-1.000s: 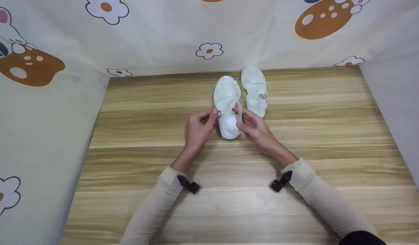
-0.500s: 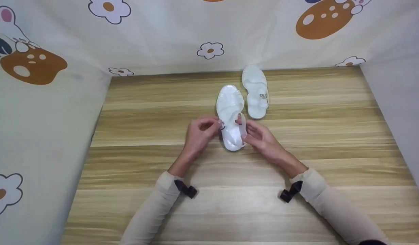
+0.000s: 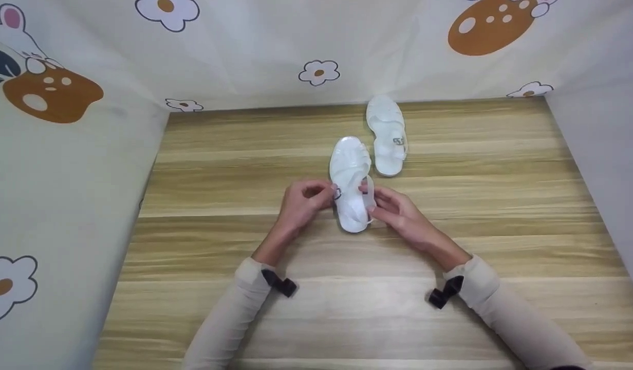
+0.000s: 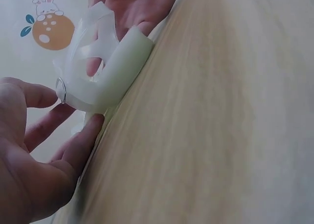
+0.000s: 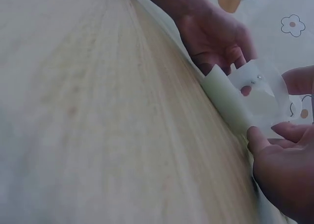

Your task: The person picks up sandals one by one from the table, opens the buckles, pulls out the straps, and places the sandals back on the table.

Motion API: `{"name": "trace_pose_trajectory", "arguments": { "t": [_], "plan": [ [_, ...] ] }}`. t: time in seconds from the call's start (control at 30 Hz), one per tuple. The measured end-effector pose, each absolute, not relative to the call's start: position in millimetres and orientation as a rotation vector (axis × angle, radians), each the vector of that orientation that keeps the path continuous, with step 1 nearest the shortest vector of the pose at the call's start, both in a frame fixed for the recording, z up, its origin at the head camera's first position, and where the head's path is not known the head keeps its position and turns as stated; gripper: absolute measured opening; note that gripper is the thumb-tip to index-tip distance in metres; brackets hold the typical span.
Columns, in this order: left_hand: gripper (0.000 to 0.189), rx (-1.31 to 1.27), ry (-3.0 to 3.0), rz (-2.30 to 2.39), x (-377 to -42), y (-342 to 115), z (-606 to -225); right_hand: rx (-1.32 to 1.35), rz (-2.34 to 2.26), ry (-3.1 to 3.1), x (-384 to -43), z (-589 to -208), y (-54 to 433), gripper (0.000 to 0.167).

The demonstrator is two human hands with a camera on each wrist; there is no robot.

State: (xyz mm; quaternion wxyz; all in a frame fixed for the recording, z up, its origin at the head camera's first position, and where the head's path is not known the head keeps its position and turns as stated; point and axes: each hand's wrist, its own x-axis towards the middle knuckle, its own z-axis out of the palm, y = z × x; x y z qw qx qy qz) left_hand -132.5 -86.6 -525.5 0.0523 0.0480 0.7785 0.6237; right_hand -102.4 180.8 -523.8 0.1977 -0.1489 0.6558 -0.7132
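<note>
A white sandal (image 3: 350, 160) stands sole down on the wood-grain surface, toe pointing to the wall. My left hand (image 3: 302, 204) pinches its left edge beside a small metal buckle (image 3: 338, 193). On the other side my right hand (image 3: 408, 220) holds the ankle strap (image 3: 369, 198), thumb by the heel and fingertips reaching inside the strap. The left wrist view shows the sandal's heel end (image 4: 122, 67) low on the surface, with fingers at the buckle and under the side. From the right wrist view, the heel (image 5: 225, 94) sits between both hands.
A matching white sandal (image 3: 387, 123) lies farther back to the right, its toe at the wall. A pale wall cloth (image 3: 244, 67) with flowers and orange fruit borders the wood-grain surface (image 3: 342, 318) at the back and left; a plain pale wall (image 3: 599, 154) rises at right.
Both hands have drawn the nearer sandal back from the wall toward the body and slightly right, keeping their hold. The other sandal has stayed in place.
</note>
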Motion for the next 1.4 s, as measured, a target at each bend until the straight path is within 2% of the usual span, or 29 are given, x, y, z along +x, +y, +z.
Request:
{"name": "trace_pose_trajectory", "arguments": {
  "t": [0.23,0.47,0.57,0.73,0.87,1.03,1.17,1.4],
  "plan": [
    [0.018,0.152,2.429,1.813,-137,-86,-523,-0.439,-1.894,2.115,-115,-513,175,0.065],
    [0.023,0.149,2.232,1.866,-141,-84,-524,-0.688,-1.638,2.638,-133,-492,160,0.044],
    [0.021,0.179,2.242,1.826,-144,-84,-524,-0.831,-1.492,2.698,-142,-484,151,0.041],
    [0.019,0.229,2.278,1.730,-148,-87,-523,-0.982,-1.274,2.669,-153,-486,141,0.044],
    [0.028,0.306,2.179,1.718,-151,-95,-522,-0.929,-1.257,2.611,-155,-492,143,0.040],
    [0.018,0.417,1.988,1.758,-153,-108,-525,-0.873,-1.299,2.560,-156,-496,150,0.028],
    [0.025,0.516,2.019,1.720,-155,-114,-530,-0.852,-1.315,2.562,-156,-500,153,0.022],
    [0.028,0.447,2.037,1.774,-157,-116,-535,-0.819,-1.353,2.566,-155,-504,155,0.017]
  ]
}}
